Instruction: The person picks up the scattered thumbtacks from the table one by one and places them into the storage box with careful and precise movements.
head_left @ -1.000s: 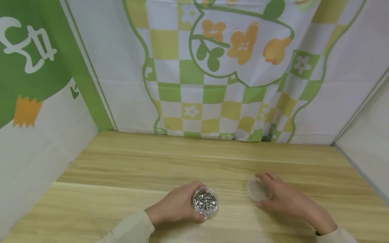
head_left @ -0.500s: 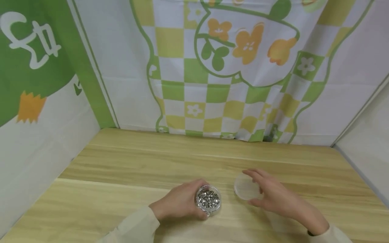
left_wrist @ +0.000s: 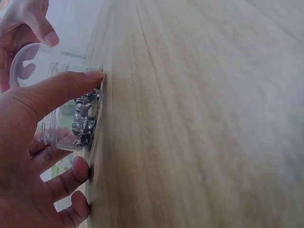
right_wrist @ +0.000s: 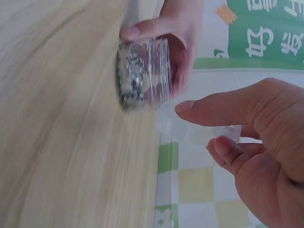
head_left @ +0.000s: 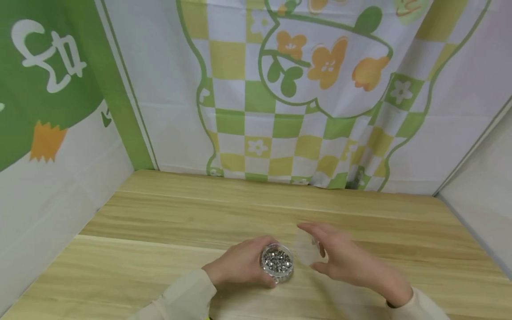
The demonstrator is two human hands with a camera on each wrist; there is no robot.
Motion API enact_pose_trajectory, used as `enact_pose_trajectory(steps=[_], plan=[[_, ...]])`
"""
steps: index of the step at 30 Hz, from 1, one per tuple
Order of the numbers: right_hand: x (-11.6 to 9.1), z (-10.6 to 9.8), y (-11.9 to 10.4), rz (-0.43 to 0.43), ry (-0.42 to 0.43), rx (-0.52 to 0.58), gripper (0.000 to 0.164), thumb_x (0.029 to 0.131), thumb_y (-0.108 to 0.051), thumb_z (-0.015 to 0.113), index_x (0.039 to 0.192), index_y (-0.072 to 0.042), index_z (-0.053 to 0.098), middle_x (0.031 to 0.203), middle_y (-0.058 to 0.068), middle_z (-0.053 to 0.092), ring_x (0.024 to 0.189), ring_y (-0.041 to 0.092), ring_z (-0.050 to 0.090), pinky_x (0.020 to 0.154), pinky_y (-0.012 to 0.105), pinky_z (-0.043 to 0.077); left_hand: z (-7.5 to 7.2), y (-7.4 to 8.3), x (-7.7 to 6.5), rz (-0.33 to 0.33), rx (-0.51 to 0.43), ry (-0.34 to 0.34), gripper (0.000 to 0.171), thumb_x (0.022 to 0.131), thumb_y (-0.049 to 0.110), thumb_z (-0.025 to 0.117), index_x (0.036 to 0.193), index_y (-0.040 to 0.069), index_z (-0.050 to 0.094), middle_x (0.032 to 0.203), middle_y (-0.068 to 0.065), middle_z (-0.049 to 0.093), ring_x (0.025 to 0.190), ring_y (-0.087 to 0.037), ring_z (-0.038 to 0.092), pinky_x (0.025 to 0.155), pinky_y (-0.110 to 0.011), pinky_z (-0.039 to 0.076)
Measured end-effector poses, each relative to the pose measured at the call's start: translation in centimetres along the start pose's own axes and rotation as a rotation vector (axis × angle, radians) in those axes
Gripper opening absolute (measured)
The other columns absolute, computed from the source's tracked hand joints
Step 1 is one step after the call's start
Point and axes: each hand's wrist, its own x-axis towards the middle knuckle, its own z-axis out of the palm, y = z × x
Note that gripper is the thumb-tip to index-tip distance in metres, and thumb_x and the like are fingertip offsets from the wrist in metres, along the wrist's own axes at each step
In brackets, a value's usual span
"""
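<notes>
A clear, round screw-top jar (head_left: 278, 278) stands upright on the wooden table, its mouth uncovered. Small silver thumbtacks (left_wrist: 84, 116) fill its lower part. My left hand (head_left: 238, 265) grips the jar from the left, thumb on the near side and fingers around the far side. To the right, my right hand (head_left: 350, 260) pinches a translucent round lid (head_left: 306, 249) by its edges between thumb and fingers. The lid is tilted and held above the table, just beside the jar and apart from it, as the right wrist view also shows with the lid (right_wrist: 190, 130).
The wooden table (head_left: 180, 209) reaches back to a patterned cloth curtain (head_left: 256, 124) with checks and flowers. A green and white cloth (head_left: 72, 102) hangs on the left, and a pale panel (head_left: 480, 169) borders the right side.
My right hand has moved left with the lid, bringing it close to the jar and tilting it more upright. My left hand keeps its grip on the jar; the head view has shifted slightly.
</notes>
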Motion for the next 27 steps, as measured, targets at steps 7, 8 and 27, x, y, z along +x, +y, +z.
enact_pose_trajectory(steps=[7, 8, 27], plan=[[1.2, 0.9, -0.8, -0.001, -0.04, 0.001, 0.079, 0.075, -0.016, 0.082, 0.143, -0.011, 0.043, 0.138, 0.006, 0.054, 0.11, 0.019, 0.059, 0.088, 0.035, 0.055, -0.1, 0.0, 0.5, 0.013, -0.002, -0.019, 0.078, 0.058, 0.037, 0.089, 0.127, 0.022, 0.056, 0.118, 0.008, 0.066, 0.105, -0.012, 0.062, 0.09, -0.038, 0.053], [1.4, 1.0, -0.9, 0.0, -0.053, 0.018, 0.079, 0.075, -0.017, 0.082, 0.143, -0.012, 0.042, 0.138, 0.005, 0.054, 0.118, 0.022, 0.057, 0.093, 0.039, 0.054, -0.1, -0.1, 0.6, 0.012, -0.005, -0.021, 0.078, 0.058, 0.037, 0.089, 0.126, 0.021, 0.056, 0.117, 0.008, 0.066, 0.104, -0.011, 0.062, 0.089, -0.037, 0.053], [3.3, 2.8, -1.9, -0.076, -0.202, -0.021, 0.056, 0.079, -0.02, 0.079, 0.131, -0.011, 0.059, 0.134, 0.009, 0.054, 0.118, 0.023, 0.057, 0.092, 0.034, 0.055, -0.1, -1.0, 1.8, 0.025, -0.121, -0.073, 0.077, 0.057, 0.039, 0.09, 0.125, 0.023, 0.057, 0.104, 0.016, 0.065, 0.091, 0.0, 0.059, 0.082, -0.022, 0.049]])
